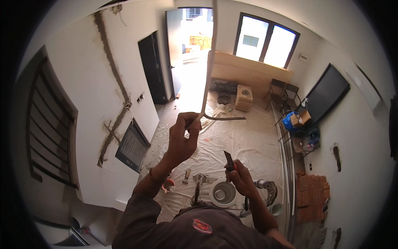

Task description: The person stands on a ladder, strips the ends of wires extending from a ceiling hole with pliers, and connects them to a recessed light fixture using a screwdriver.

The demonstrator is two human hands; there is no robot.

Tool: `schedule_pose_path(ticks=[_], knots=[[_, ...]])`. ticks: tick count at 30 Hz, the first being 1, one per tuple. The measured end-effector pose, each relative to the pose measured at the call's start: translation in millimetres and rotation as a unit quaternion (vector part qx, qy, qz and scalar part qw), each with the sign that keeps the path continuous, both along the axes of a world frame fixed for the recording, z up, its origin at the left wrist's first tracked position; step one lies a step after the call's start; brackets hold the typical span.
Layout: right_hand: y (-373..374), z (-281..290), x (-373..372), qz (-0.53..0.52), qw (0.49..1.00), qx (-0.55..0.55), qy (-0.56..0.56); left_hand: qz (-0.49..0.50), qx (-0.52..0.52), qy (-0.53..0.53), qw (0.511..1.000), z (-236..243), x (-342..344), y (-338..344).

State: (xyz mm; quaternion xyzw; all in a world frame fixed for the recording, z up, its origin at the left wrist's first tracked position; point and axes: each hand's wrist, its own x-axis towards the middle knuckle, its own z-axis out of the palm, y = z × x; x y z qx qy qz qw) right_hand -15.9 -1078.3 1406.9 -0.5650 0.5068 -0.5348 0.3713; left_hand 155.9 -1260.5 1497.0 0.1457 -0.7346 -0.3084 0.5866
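My left hand (184, 137) is raised in front of me, its fingers pinching a pale grey cable (206, 91) that runs up past the top of the view. At the pinch a dark strand (224, 118) splits off and curves to the right, ending in the air. Lower and to the right, my right hand (240, 178) is closed around a utility knife (229, 159) with its blade out, pointing up and slightly left. Blade and cable are apart.
Below me stand a round whitish bucket (222, 193) and a small orange bucket (168, 185). Wrinkled plastic sheeting (257, 141) covers the floor. Ahead are a cardboard box (244, 98) and chairs (277, 92). A blue bag (290, 120) sits by the right wall.
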Motion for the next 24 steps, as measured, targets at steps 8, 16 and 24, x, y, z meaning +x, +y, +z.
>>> schedule_pose_path(ticks=[8, 16, 24], knots=[[-70, 104, 23, -0.043, 0.937, -0.215, 0.271, 0.0, 0.042, 0.022, 0.999, 0, 3, 5], [-98, 115, 21, -0.107, 0.91, -0.24, 0.322, -0.02, 0.069, 0.017, 0.997, 11, 3, 13], [-119, 99, 2, -0.068, 0.904, -0.244, 0.343, -0.057, 0.105, -0.064, 0.991, 17, 9, 14]])
